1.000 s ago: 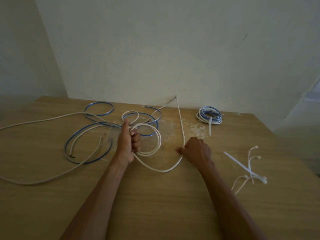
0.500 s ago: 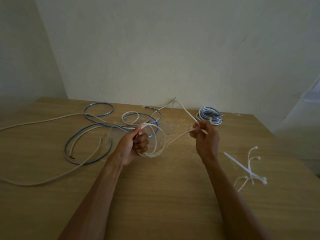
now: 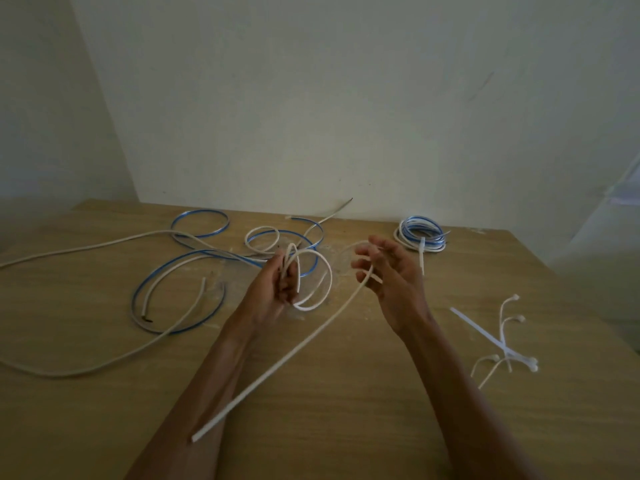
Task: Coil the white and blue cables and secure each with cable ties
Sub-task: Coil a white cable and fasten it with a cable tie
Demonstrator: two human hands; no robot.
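The white cable [image 3: 311, 337] is held in both hands above the worktop [image 3: 363, 427]. Several small loops of it are gripped in the left hand [image 3: 273, 289]. The right hand [image 3: 394, 282] is loosely curled round the cable, and the free end is hanging toward 7 o'clock. The blue cable [image 3: 221, 299] is lying loose at 10 o'clock of the left hand. A tied bundle [image 3: 420, 233] is seen at 1 o'clock of the right hand, and spare cable ties [image 3: 502, 341] at 4 o'clock.

The left hand [image 3: 273, 292] and the right hand [image 3: 388, 271] are showing bare. The left forearm [image 3: 214, 375] and the right forearm [image 3: 460, 375] are showing uncovered down to the lower frame edge. A lengthwise groove is running along the left forearm.
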